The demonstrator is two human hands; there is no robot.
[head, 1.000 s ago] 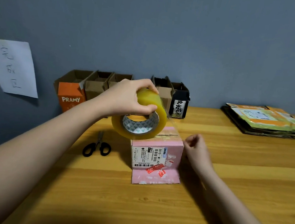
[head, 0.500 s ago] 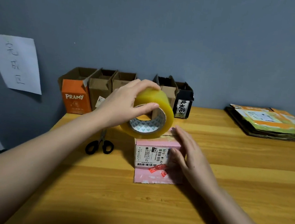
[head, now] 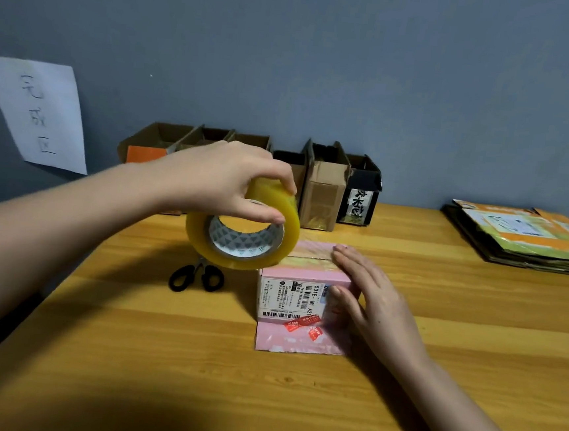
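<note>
The left hand (head: 224,179) grips a fat roll of yellowish transparent packing tape (head: 241,242) from above; its fingers curl over the outer rim and the thumb lies across the opening of the grey-patterned core. The roll stands on edge with its open side towards the camera; its lower rim sits at the top left corner of a small pink cardboard box (head: 305,274), though I cannot tell whether the two touch. The right hand (head: 372,302) is flat with straight fingers and holds nothing; its palm lies against the box's right side, its fingertips reach the far right corner of the top, and its thumb rests on the front face beside a white shipping label (head: 286,298). A glossy band runs across the top of the box; a pink flap lies flat on the table at the near side, with red stickers just above it.

The box stands near the middle of a light wooden table (head: 160,359). A pair of black-handled scissors (head: 197,276) lies just left of the box, partly hidden behind the roll. A row of open cardboard boxes (head: 325,188) stands along the back edge against a blue-grey wall; one is orange, one black with a white label. A white sheet of paper with handwritten characters (head: 40,115) hangs on the wall at the left; a stack of flattened orange and green mailers (head: 529,236) lies at the table's far right, well apart from the hands.
</note>
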